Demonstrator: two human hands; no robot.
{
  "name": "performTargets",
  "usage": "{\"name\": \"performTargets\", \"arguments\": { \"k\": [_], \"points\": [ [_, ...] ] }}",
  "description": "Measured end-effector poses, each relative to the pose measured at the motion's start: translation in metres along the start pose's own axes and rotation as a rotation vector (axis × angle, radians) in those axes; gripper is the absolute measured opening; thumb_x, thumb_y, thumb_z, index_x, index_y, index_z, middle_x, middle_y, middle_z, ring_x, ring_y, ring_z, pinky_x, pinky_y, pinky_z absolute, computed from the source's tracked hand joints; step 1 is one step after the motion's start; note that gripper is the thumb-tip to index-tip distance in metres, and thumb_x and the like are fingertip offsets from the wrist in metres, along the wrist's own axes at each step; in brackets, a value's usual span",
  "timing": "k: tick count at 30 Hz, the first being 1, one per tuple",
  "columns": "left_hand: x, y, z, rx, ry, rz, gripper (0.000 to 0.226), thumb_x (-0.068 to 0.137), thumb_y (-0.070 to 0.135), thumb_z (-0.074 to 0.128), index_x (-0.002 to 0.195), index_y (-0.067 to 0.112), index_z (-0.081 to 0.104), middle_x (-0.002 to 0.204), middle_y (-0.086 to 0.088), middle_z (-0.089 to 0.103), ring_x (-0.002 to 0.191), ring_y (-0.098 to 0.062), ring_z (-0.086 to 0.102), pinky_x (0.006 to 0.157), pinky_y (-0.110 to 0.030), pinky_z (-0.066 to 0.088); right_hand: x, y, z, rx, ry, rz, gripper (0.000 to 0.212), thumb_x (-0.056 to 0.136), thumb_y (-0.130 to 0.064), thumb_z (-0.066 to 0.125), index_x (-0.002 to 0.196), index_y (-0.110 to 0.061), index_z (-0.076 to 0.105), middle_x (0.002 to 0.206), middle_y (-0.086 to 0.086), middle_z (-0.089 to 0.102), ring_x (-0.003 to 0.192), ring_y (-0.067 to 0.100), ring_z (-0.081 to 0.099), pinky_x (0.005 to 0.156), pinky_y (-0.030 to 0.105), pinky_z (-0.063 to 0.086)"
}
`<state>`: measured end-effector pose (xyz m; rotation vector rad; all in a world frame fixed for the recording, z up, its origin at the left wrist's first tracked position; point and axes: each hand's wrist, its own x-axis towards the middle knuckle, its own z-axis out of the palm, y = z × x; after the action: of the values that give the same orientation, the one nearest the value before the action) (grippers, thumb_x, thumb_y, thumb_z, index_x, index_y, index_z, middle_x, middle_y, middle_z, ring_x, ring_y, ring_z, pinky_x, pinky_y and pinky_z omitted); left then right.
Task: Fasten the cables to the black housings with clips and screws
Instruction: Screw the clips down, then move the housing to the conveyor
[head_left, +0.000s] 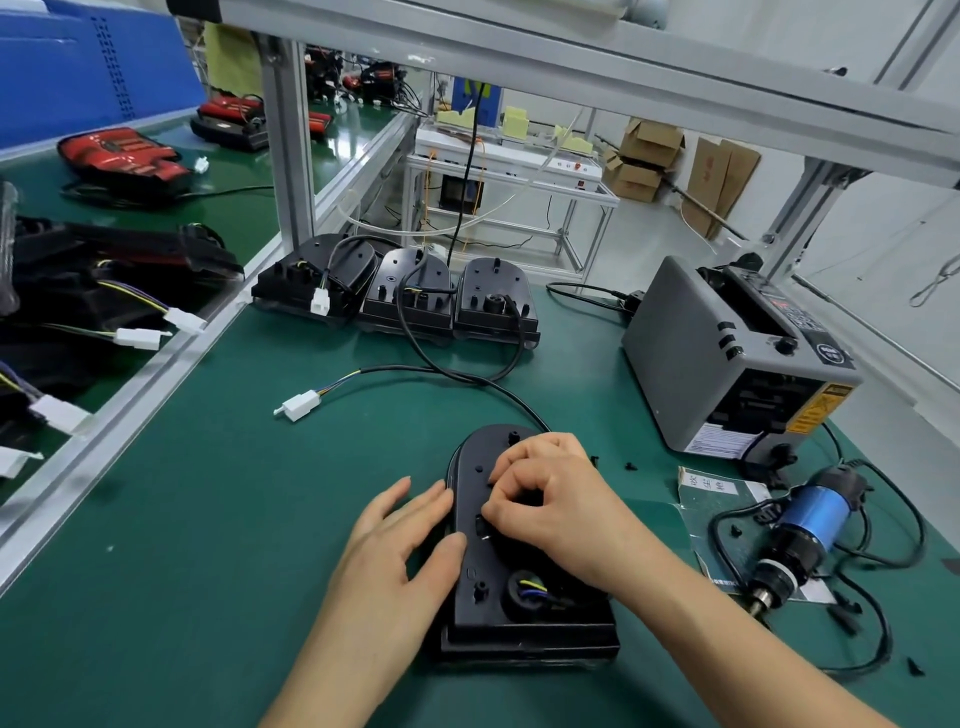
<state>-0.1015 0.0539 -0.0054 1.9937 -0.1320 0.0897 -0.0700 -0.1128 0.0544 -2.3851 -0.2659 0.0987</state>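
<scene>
Against the left edge of the black housing (480, 605) rests the left hand (402, 540), fingers straight; over its middle the right hand (558, 501) pinches a small dark piece (525, 500), mostly hidden; the cable (387, 369) emerges beyond.

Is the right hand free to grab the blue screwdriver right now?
Probably, once it lets go: the right hand pinches a small black piece, but the blue screwdriver lies uncovered to its right.

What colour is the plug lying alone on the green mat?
The plug is white; the head view shows it.
</scene>
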Motion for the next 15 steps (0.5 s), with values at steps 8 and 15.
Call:
{"name": "performTargets", "arguments": {
  "k": [8,15],
  "points": [
    [0.0001,-0.0013,0.0006,0.0,0.002,0.023,0.042,0.088,0.028,0.06,0.128,0.038,0.053,0.132,0.033,0.043,0.128,0.025,0.013,0.106,-0.013,0.02,-0.0002,0.0002,0.0044,-0.142,0.047,-0.077,0.032,0.078,-0.027,0.069,0.054,-0.038,0.05,0.089,-0.022,0.055,0.107,-0.001,0.034,0.102,0.032,0.031],
    [0.0002,-0.0014,0.0008,-0.007,0.01,0.029,0.042,0.088,0.027,0.06,0.127,0.037,0.054,0.126,0.039,0.042,0.127,0.025,0.014,0.107,-0.015,0.022,-0.0025,-0.0013,0.0077,-0.268,0.103,-0.138,0.023,0.079,-0.03,0.068,0.062,-0.032,0.053,0.088,-0.021,0.054,0.104,0.001,0.033,0.096,0.026,0.028]
  ]
}}
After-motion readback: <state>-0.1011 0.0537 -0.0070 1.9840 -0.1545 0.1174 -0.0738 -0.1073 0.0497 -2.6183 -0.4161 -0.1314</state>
